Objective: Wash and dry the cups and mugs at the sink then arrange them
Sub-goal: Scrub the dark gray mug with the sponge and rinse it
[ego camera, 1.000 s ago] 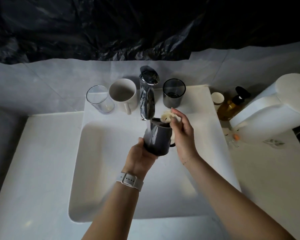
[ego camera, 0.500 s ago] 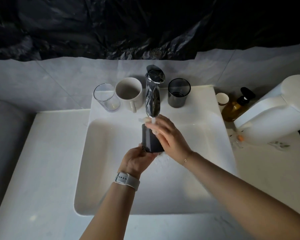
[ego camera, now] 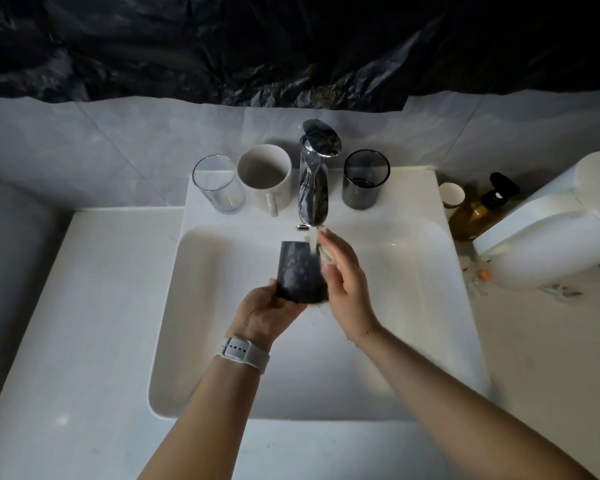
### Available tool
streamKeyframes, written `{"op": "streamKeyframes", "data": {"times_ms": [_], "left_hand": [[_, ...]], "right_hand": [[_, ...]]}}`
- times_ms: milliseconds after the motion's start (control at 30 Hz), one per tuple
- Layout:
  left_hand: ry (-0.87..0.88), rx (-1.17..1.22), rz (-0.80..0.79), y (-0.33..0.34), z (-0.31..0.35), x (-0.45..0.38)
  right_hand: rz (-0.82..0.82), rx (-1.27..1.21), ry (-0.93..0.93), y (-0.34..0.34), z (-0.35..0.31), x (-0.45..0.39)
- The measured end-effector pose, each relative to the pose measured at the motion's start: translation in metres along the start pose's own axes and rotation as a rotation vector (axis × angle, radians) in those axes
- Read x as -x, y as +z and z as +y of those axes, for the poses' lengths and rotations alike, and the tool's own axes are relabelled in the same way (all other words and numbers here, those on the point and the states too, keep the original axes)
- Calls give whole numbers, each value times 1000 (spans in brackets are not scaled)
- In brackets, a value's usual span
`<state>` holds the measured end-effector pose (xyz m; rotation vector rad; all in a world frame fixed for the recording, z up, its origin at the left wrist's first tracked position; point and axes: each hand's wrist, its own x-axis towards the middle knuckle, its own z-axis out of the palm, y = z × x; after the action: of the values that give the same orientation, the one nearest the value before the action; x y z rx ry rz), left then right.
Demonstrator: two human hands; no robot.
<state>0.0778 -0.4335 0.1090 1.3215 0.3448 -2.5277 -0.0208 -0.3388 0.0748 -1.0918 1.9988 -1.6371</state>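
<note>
A dark grey mug (ego camera: pixel 298 271) is tipped over the white sink basin (ego camera: pixel 222 341), just below the chrome tap (ego camera: pixel 313 181), and water runs onto it. My left hand (ego camera: pixel 267 313) grips the mug's lower end from below. My right hand (ego camera: pixel 343 275) lies with straight fingers against the mug's right side, in the water stream. On the ledge behind the basin stand a clear glass (ego camera: pixel 219 185), a white mug (ego camera: pixel 264 176) and a smoked dark glass (ego camera: pixel 364 180).
A small paper cup (ego camera: pixel 451 196) and an amber pump bottle (ego camera: pixel 478 211) stand right of the basin. A large white appliance (ego camera: pixel 551 230) fills the right counter, with small items beside it. White counter (ego camera: pixel 84 323) extends to the left.
The mug has gone from upright to tipped under the running tap. My right hand has slid from over the mug's top to its right side.
</note>
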Motion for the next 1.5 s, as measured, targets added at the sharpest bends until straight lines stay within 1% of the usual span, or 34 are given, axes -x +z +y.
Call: {"op": "streamKeyframes", "data": {"times_ms": [67,133,167,200,233,300,367,400,467,533,567,633,667,733,800,833,867,933,967,1000,1033,1067,1167,1200,1267,1300,1333,1400,1500], "left_hand": [[74,-98,-12,-6,-4,-5],[206,-270,-79,-14,-7,-11],[286,-363,-110,-14,-8,-13],[369,-457,-143,-12,-8,-15],[444,-550,-178,-7,-8,-15],[572,-746,-240,4,-12,-11],[710,-936,-261,11,-15,-8],[789,-1039,-255,12,-15,-7],[895,-1203,-284,10,-16,-3],[912,-1288,-334,4,-15,0],[926,-1352,-347,-1,-12,-1],[972,-1523,-342,-10,-4,1],[996,-1589,-323,-14,-1,2],[1037,-1673,-282,-21,4,5],[1085,-1726,-224,-24,8,8],[1087,-1715,-201,-25,9,10],[1041,-1657,-196,-24,9,11],[856,-1486,-215,-18,5,15],[766,-1418,-230,-15,2,15],[736,-1382,-240,-13,-1,12],[755,-1374,-243,-10,-4,10],[820,-1401,-246,-7,-6,6],[1059,-1608,-266,-2,-8,1],[1120,-1681,-284,1,-8,2],[1229,-1855,-316,5,-6,4],[1270,-1939,-337,5,-4,4],[1295,-2016,-357,6,-1,2],[1337,-2166,-401,10,6,0],[1519,-2368,-548,14,16,-3]], "right_hand": [[72,-266,225,-7,-11,6],[255,-483,442,-23,-16,4],[324,-535,530,-33,-17,1],[341,-521,611,-42,-14,-2],[308,-455,689,-49,-9,-4],[126,-344,870,-58,-6,-6],[-88,-348,1023,-60,-9,-7],[-177,-374,1041,-61,-13,-7],[-274,-363,1012,-59,-16,-11],[-337,-333,997,-53,-14,-14],[-398,-334,991,-50,-15,-15],[-501,-362,959,-41,-12,-15],[-521,-389,935,-36,-10,-12],[-472,-424,878,-27,-9,-3],[-347,-379,817,-20,-9,3],[-274,-336,774,-17,-6,5],[-200,-296,712,-14,-5,7],[-77,-191,555,-13,1,11],[-43,-141,487,-15,5,12],[-35,-111,431,-17,8,13],[-54,-110,388,-22,10,12],[-86,-110,364,-27,13,11],[-168,-35,364,-46,17,5],[-154,-20,378,-54,17,4],[-63,-69,425,-67,18,-1],[-26,-79,434,-73,18,-4],[-23,-59,420,-78,17,-9],[-129,88,305,-86,13,-22],[-380,425,94,-88,5,-40]]}}
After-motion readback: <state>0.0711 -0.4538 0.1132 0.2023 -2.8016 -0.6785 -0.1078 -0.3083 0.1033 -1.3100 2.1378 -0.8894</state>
